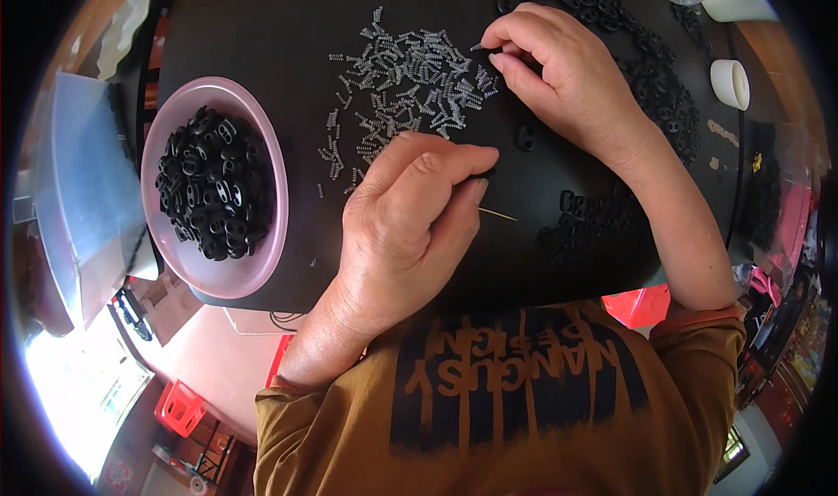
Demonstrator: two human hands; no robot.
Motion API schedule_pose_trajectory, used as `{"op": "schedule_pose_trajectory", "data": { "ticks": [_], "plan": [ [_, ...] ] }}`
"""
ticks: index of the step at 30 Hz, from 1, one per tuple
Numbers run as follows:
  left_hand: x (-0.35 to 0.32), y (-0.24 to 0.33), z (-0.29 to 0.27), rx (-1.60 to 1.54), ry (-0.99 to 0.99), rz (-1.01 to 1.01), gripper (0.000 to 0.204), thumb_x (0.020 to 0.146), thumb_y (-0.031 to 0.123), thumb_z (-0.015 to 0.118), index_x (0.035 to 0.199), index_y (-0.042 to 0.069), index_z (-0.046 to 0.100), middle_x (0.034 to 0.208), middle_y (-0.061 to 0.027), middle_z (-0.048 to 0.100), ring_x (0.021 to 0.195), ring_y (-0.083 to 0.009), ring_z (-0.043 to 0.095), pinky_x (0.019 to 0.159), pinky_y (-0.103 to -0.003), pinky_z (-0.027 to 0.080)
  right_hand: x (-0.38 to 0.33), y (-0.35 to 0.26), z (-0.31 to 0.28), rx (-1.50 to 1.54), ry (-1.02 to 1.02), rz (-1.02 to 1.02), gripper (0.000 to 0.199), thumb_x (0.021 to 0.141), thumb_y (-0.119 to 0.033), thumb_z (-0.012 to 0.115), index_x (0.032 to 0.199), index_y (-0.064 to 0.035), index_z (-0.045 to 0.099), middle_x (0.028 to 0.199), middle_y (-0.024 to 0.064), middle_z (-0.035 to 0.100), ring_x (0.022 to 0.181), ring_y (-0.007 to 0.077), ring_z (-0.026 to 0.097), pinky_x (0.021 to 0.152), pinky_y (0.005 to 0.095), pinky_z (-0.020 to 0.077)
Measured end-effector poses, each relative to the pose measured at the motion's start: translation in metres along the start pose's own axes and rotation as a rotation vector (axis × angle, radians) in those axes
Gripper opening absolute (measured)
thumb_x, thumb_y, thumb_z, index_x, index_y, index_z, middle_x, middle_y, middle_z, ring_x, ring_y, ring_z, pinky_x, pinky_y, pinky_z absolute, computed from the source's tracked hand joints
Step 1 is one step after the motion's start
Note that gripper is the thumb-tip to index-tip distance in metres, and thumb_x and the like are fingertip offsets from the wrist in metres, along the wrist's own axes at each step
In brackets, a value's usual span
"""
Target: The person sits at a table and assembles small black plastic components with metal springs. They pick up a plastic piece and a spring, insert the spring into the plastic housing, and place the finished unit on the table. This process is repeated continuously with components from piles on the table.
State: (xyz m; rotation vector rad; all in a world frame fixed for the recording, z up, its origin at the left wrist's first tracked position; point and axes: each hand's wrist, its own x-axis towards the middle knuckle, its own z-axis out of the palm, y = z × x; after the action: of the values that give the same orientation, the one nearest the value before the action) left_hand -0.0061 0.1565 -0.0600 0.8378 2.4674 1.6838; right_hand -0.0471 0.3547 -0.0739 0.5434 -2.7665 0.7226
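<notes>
Exposure serviceable; light uneven.
Bright opening at lower left blown out to white; black parts at the tabletop's near side merge into shadow; room edges bow, softening into a black rim.

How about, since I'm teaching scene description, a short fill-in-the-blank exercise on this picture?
1. The colour of the bowl is ____.
2. The small parts heaped in it are coloured ____.
3. In the picture, the springs lie to the ____ of the bowl.
4. Between the left hand and right hand, the ____ hand is nearer the bowl.

Missing words: pink; black; right; left.
</notes>
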Motion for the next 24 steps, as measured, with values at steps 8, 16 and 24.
{"op": "schedule_pose_trajectory", "data": {
  "ticks": [8, 16, 24],
  "plan": [
    [0.0, -0.002, -0.001, -0.027, -0.038, 0.02, 0.027, 0.068, -0.01, 0.06, 0.092, 0.002, 0.061, 0.081, -0.0082, 0.057, 0.067, -0.0148, 0.054, 0.057, -0.023, 0.042, 0.004, -0.001, 0.002, -0.052, -0.023, -0.028, 0.005, 0.075, -0.008, 0.056, 0.079, -0.0044, 0.055, 0.077, 0.0068, 0.056, 0.076, 0.0252, 0.055, 0.067, 0.0355, 0.0451],
    [0.0, -0.001, -0.002, -0.017, -0.038, -0.002, 0.026, 0.068, -0.009, 0.061, 0.092, 0.002, 0.061, 0.081, -0.0082, 0.057, 0.066, -0.0148, 0.054, 0.056, -0.024, 0.042, 0.019, -0.002, -0.003, -0.029, -0.173, 0.045, 0.008, 0.076, -0.01, 0.054, 0.072, -0.0028, 0.054, 0.073, 0.0096, 0.058, 0.072, 0.0271, 0.057, 0.064, 0.0368, 0.0458],
    [0.002, -0.002, -0.007, -0.033, 0.003, 0.03, 0.025, 0.069, -0.009, 0.06, 0.091, 0.002, 0.061, 0.079, -0.0074, 0.055, 0.065, -0.0155, 0.054, 0.056, -0.024, 0.043, 0.015, -0.004, -0.003, -0.106, -0.068, -0.036, 0.009, 0.07, -0.004, 0.058, 0.077, -0.0034, 0.051, 0.071, 0.0067, 0.052, 0.066, 0.0222, 0.053, 0.063, 0.0308, 0.0434]
  ]
}}
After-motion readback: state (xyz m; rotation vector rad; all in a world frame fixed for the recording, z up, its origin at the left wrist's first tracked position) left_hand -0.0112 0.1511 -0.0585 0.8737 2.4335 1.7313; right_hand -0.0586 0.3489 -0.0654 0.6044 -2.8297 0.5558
